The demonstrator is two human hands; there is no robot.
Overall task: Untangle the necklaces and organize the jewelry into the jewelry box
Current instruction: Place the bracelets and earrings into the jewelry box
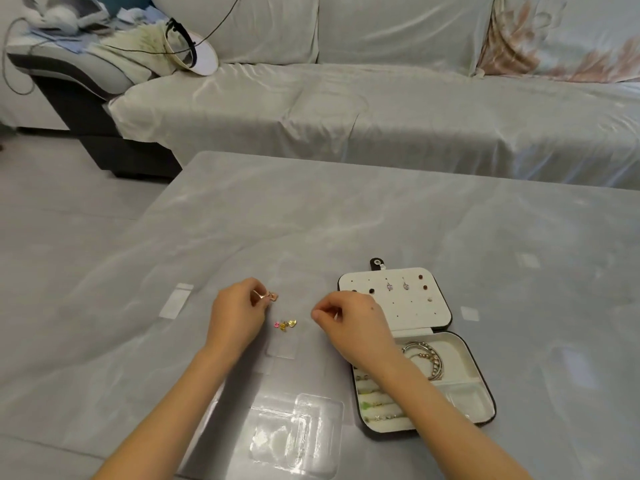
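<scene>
**Pinching small pieces beside the open jewelry box (457, 358)**

Both forearms reach in from the near edge over a glossy grey table (311, 220). The left hand (239, 317) has its fingers curled. Its thumb and forefinger pinch a small rose-gold piece (269, 296) just above the tabletop, and the exact form of the piece is too small to make out. The right hand (349, 323) is curled as well, with thumb and forefinger tips pressed together at its left end. Whether anything fine sits between them cannot be told. Between the two hands, a little nearer the person, a cluster of tiny charms (286, 324) lies on the table, one pink and the others gold, apart from both hands.

The jewelry box lies opened flat just right of the right hand, and the right forearm crosses the left side of its base. Its lid (398, 317) lies on the far side, a pale panel with rows of holes, several of them holding earrings (405, 286). The large compartment of the base holds coiled bracelets (429, 362). The padded rolls on the left carry rings (375, 403), partly hidden by the forearm.

A large clear plastic sleeve (294, 434) lies near the table's near edge between the forearms. A smaller clear bag (175, 299) lies to the left of the left hand. A sofa (381, 109) draped in pale cloth stands behind the table.
</scene>
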